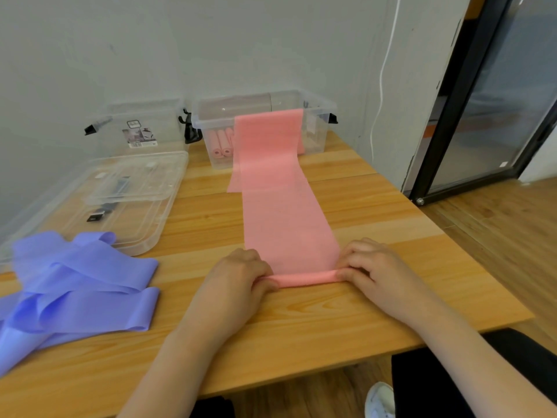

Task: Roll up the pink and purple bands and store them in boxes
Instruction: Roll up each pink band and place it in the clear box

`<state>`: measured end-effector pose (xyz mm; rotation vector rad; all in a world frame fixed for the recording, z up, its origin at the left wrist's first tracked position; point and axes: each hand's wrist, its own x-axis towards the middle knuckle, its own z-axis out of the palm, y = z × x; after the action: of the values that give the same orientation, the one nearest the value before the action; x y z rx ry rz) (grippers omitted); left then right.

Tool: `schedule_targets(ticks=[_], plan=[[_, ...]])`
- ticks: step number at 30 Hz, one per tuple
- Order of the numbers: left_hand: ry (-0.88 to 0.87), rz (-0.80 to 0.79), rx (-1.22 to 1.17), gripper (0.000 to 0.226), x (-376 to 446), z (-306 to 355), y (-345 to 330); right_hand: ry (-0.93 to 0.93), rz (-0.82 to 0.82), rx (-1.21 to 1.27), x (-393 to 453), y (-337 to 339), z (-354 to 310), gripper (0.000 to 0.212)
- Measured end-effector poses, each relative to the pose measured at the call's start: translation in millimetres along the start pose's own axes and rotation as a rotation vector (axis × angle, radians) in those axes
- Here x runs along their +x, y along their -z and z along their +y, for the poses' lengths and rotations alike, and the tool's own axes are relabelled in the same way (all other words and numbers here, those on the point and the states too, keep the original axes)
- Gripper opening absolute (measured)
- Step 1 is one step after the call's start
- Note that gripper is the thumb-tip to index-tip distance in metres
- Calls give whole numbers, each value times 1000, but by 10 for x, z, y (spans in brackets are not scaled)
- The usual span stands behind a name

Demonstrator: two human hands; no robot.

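Observation:
A long pink band (280, 200) lies flat down the middle of the wooden table, its far end draped over the rim of a clear box (316, 108). Its near end is wound into a thin roll (304, 279). My left hand (241, 276) pinches the roll's left end and my right hand (370, 267) pinches its right end, fingers curled over it. Several finished pink rolls (221, 141) lie inside that box. Loose purple bands (75, 282) lie heaped at the table's left. A second clear box (138, 128) stands at the back left.
Two clear lids (126, 194) lie stacked in front of the left box. The table's front edge (301, 378) runs near my lap, its right edge near a black-framed glass door (470, 116). A white cable (382, 70) hangs on the wall.

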<state>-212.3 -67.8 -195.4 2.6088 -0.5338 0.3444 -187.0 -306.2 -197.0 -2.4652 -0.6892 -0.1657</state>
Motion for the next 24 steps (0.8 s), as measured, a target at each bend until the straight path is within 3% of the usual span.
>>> schedule_targets(ticks=[6, 11, 14, 19, 21, 24], plan=[[43, 57, -72, 19, -29, 47, 24, -68, 10, 39, -22, 33, -27, 25], [-10, 21, -18, 17, -10, -4, 7, -6, -5, 15, -17, 21, 0, 2], [27, 54, -29, 19, -25, 31, 10, -8, -35, 14, -20, 24, -7, 19], [0, 32, -47, 19, -22, 1, -1, -68, 51, 98, -24, 37, -6, 13], [7, 39, -38, 13, -16, -1, -2, -45, 43, 88, -26, 38, 0, 8], [30, 38, -7, 26, -17, 27, 6, -20, -22, 53, -25, 36, 0, 18]])
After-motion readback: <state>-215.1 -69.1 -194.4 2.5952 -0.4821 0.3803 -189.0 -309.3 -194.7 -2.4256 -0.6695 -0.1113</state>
